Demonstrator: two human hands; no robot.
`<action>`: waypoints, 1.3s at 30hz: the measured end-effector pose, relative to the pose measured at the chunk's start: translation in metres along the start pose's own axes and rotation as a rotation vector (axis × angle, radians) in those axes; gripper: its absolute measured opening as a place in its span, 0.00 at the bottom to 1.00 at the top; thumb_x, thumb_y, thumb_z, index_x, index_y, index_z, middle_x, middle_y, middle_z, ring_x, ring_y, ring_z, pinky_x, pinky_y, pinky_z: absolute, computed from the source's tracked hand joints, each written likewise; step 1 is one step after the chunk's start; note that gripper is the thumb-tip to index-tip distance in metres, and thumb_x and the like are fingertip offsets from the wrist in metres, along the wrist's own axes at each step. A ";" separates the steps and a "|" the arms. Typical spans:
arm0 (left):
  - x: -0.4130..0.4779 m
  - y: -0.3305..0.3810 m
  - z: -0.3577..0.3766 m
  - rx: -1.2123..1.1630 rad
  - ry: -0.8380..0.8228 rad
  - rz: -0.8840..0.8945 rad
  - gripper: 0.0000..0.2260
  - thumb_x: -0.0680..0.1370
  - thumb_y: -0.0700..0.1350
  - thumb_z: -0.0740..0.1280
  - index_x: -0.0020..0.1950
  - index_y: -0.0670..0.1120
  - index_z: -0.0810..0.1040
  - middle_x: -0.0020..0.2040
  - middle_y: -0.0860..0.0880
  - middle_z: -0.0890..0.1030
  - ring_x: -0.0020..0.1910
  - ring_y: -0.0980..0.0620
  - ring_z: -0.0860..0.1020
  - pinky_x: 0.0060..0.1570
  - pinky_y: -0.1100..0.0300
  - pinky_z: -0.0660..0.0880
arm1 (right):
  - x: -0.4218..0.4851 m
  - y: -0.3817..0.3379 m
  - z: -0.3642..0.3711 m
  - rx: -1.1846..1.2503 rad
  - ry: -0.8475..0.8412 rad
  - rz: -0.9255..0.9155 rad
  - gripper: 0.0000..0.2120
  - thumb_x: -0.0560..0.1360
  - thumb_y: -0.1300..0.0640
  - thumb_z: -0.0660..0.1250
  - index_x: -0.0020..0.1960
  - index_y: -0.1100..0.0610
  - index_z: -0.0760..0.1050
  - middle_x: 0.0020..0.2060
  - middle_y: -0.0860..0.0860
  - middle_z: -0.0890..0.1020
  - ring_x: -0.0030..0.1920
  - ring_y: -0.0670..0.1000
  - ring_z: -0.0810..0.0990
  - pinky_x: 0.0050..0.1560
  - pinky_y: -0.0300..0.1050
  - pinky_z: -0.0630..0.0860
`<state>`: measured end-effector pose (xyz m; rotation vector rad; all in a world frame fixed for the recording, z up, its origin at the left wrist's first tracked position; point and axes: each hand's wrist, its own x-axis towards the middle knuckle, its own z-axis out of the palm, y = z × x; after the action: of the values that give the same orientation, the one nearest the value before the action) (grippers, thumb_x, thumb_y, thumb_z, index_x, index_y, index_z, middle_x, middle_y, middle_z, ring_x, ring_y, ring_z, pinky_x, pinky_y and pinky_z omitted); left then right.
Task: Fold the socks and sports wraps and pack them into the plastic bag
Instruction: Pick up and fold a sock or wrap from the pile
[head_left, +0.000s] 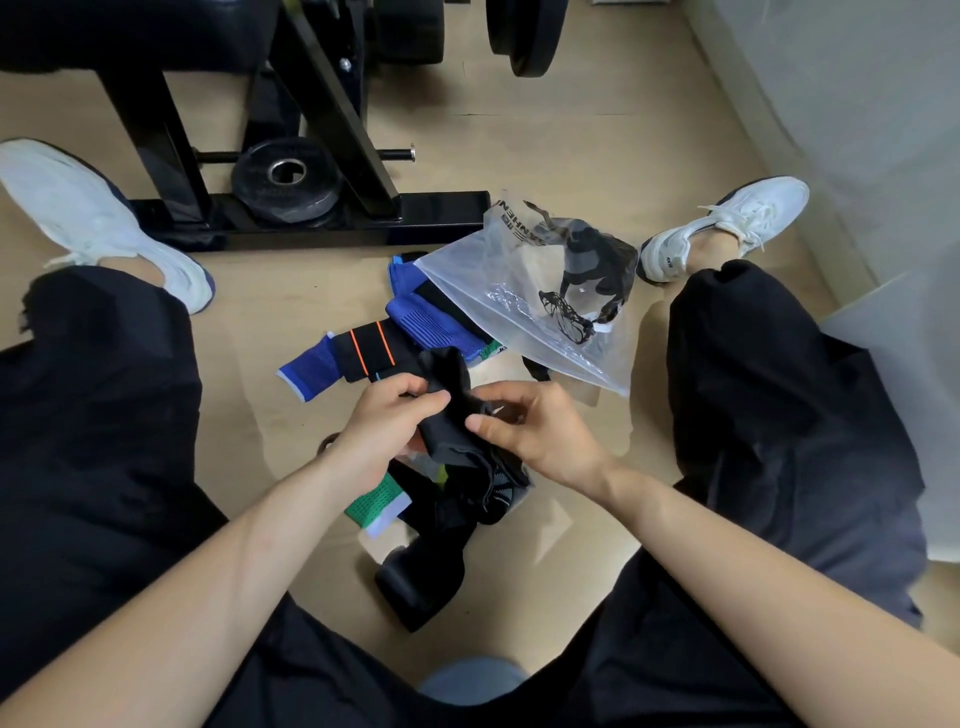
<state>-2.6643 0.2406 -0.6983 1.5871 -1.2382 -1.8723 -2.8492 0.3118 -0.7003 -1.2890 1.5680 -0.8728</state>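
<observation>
Now | black sock (451, 415) is pinched between left hand (382, 423) and right hand (540, 434), fingers curled | plastic bag (566, 348) is seen just beyond them | risk: fold could be lost if either pinch is loosened

Even, soft indoor light, faint shadows on the floor (597, 130), wide-angle bending and blur toward the edges.

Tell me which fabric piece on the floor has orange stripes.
The black wrap just beyond the left hand, lying across a blue sleeve. Only it carries two thin orange stripes; the others are blue, green-and-white or plain black.
</observation>
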 end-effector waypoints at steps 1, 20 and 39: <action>-0.001 0.000 0.001 -0.021 0.004 -0.003 0.07 0.79 0.43 0.72 0.52 0.40 0.80 0.45 0.42 0.85 0.45 0.45 0.84 0.50 0.42 0.81 | -0.001 0.000 0.003 -0.016 -0.032 -0.006 0.21 0.69 0.47 0.78 0.59 0.53 0.82 0.45 0.53 0.85 0.42 0.46 0.81 0.51 0.48 0.79; -0.024 0.024 0.000 -0.053 0.043 0.125 0.06 0.80 0.42 0.69 0.55 0.45 0.82 0.49 0.44 0.85 0.43 0.47 0.86 0.37 0.58 0.81 | 0.005 -0.005 -0.019 -0.074 0.013 -0.096 0.11 0.71 0.63 0.76 0.52 0.55 0.81 0.40 0.47 0.83 0.40 0.42 0.78 0.46 0.37 0.75; 0.006 0.008 -0.023 0.269 -0.130 0.248 0.04 0.76 0.40 0.75 0.49 0.44 0.83 0.43 0.52 0.86 0.42 0.60 0.82 0.45 0.64 0.76 | 0.008 0.003 -0.044 0.027 -0.004 -0.116 0.15 0.75 0.65 0.70 0.60 0.57 0.75 0.51 0.60 0.80 0.49 0.61 0.79 0.55 0.59 0.76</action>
<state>-2.6468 0.2229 -0.6948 1.3757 -1.7200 -1.7306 -2.8914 0.3035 -0.6892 -1.3721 1.4849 -0.9593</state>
